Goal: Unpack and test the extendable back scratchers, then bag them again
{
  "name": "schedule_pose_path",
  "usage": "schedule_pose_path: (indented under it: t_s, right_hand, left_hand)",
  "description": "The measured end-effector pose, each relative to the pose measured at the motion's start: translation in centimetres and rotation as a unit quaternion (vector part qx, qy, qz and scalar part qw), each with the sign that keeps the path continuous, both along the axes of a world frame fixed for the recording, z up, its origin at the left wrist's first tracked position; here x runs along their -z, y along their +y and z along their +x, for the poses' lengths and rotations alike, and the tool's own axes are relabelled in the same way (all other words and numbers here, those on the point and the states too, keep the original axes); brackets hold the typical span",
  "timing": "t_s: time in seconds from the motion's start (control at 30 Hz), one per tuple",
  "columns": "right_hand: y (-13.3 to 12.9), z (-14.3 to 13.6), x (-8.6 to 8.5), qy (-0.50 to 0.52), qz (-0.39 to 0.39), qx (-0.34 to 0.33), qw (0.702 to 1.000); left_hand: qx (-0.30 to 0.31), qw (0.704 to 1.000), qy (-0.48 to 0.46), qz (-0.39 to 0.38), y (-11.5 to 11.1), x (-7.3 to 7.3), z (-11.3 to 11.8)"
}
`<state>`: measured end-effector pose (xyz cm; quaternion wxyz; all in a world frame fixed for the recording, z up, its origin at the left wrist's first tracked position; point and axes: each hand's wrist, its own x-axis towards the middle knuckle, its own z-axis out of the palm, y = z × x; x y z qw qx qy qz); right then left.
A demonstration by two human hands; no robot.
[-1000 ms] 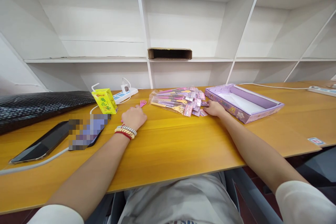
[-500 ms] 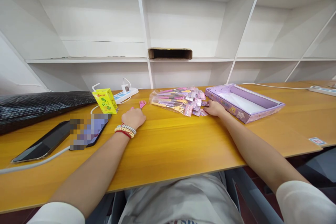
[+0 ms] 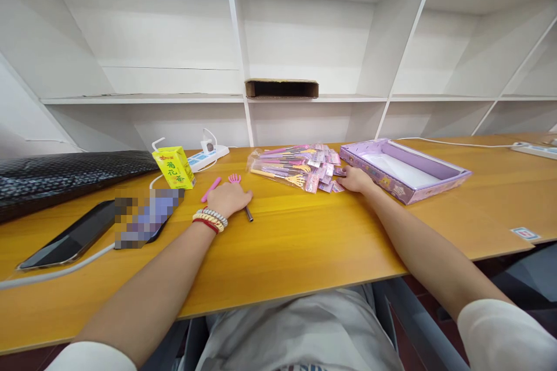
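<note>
My left hand [image 3: 228, 200] is low over the table, with its thumb stretched to the right and its other fingers mostly hidden beneath. Past its knuckles shows the pink hand-shaped head of a back scratcher [image 3: 235, 178]; a metal rod [image 3: 249, 214] sticks out below the thumb. A pink handle [image 3: 211, 189] lies at the left of this hand. My right hand [image 3: 355, 179] has its fingers closed at the tag end of a wrapped back scratcher [image 3: 338, 172], on the right side of a pile of wrapped back scratchers [image 3: 289, 166]. The fingertips are partly hidden.
A purple open box [image 3: 413, 192] stands right of the pile. On the left are a yellow drink carton [image 3: 174, 168], a power strip [image 3: 209, 156], two phones [image 3: 72, 236] and a white cable [image 3: 65, 271]. White shelves hold a cardboard box [image 3: 282, 88].
My left hand has shifted slightly right, and its thumb now points outward. The pink handle and the metal rod have come into sight beside it. My right hand has stayed in place.
</note>
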<state>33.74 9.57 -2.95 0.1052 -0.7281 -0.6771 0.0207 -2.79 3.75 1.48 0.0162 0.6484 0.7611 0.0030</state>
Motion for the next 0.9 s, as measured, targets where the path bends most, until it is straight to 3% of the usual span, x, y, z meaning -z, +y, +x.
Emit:
schedule_pose_path:
  t_s: [0.1,0.3,0.47,0.63,0.9]
  right_hand:
    - [0.0,0.0,0.0,-0.002,0.000,-0.001,1.000]
    - [0.0,-0.1,-0.1,-0.011,-0.004,0.003,1.000]
    - [0.1,-0.1,0.0,-0.010,-0.004,0.003,1.000]
    - [0.1,0.0,0.1,-0.005,0.001,0.001,1.000]
    - [0.2,0.4,0.0,0.005,0.003,0.023,1.000]
  left_hand:
    - [-0.015,0.999,0.004,0.029,-0.2,0.0,0.1]
    - [0.024,1.000,0.016,0.012,0.8,0.6,-1.1]
    - [0.153,0.988,-0.002,0.006,0.9,1.1,-1.1]
    - [0.300,0.953,-0.036,0.030,-0.2,1.4,0.4]
    - [0.343,0.933,-0.093,0.047,-0.6,1.8,0.9]
